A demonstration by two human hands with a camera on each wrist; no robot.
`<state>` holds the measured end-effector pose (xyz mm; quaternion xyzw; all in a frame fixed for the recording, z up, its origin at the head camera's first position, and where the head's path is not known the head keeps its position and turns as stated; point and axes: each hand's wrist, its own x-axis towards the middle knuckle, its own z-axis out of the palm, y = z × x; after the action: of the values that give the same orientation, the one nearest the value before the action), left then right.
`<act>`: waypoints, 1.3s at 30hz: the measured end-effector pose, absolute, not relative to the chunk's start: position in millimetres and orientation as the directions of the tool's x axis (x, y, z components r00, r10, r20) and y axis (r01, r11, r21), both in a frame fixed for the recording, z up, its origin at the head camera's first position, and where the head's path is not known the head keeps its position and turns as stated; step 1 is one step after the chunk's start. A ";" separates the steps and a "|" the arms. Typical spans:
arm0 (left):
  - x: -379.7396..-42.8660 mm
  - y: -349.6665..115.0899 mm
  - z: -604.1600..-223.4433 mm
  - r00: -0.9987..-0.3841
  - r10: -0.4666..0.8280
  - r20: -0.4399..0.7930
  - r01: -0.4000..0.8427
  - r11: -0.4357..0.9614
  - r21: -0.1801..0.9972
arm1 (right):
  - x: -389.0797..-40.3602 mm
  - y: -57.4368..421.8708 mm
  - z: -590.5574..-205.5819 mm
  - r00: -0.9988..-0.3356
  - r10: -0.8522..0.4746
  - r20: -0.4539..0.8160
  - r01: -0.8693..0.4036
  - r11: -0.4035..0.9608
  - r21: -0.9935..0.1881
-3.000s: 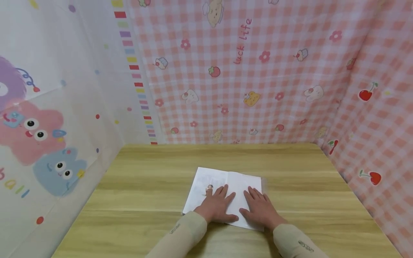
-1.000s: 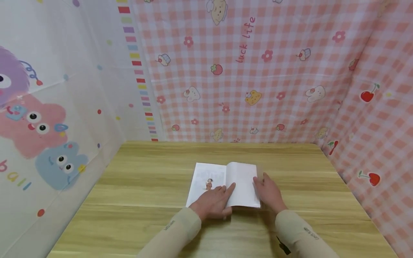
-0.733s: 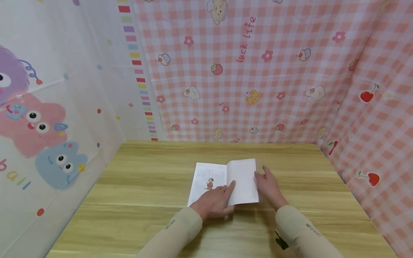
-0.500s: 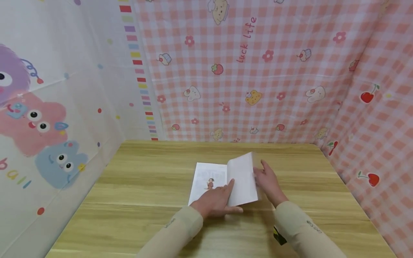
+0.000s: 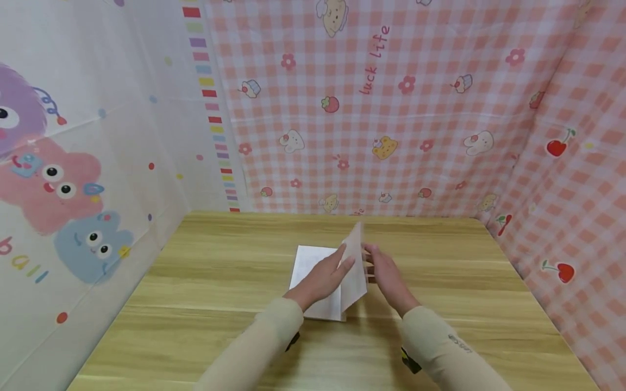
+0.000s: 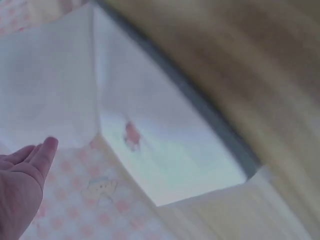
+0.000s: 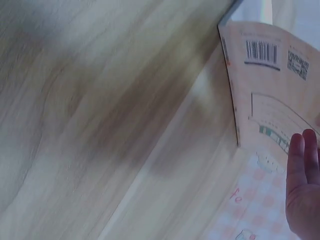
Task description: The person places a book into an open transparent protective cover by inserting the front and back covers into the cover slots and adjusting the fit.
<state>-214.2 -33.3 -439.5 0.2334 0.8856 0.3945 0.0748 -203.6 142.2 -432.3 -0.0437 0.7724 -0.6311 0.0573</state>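
A thin paperback book (image 5: 356, 271) is half folded on the table, its left side lying flat and its right side raised nearly upright. A small reddish figure is printed on the flat page (image 6: 150, 165) in the left wrist view. My left hand (image 5: 323, 277) reaches over that page with fingers extended, fingertips at the inner face of the raised side. Behind the raised side, my right hand (image 5: 389, 277) has its straight fingers against the pale pink back cover (image 7: 272, 80), which shows a barcode and a square code in the right wrist view.
The book lies on a wood-grain table (image 5: 220, 271). A pink checked cloth (image 5: 303, 119) hangs behind, and a white cartoon cloth (image 5: 161, 136) hangs on the left. Small dark devices (image 5: 411, 360) sit under the cuffs.
Both hands pressed the open book flat at first. The right hand has since lifted its right side and swung it leftward. The left hand has come off the page, turning towards the raised side.
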 end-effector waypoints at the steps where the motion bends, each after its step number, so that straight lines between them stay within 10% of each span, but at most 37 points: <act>1: -215.5 -34.6 -436.2 -0.885 0.463 0.043 0.337 0.575 0.746 | -202.9 139.1 -433.6 -0.987 -0.158 -0.031 -0.003 0.209 -0.978; 16: -229.8 -63.0 -422.5 -0.938 0.347 0.011 0.228 0.590 0.775 | -188.7 114.1 -448.3 -0.970 -0.231 -0.071 -0.044 0.457 -0.888; 30: -225.7 -90.5 -438.9 -0.953 0.303 -0.013 0.231 0.754 0.615 | -192.2 127.6 -460.5 -0.971 -0.222 0.095 -0.238 0.828 -0.507; 39: -222.1 -97.4 -454.1 -0.971 0.237 -0.027 0.198 0.864 0.463 | -188.0 131.0 -456.4 -0.970 -0.213 0.120 -0.245 0.849 -0.469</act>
<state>-222.1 -97.4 -454.1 0.1129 0.9644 0.2353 0.0414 -188.0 131.0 -456.4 -0.1192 0.9609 -0.2481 -0.0317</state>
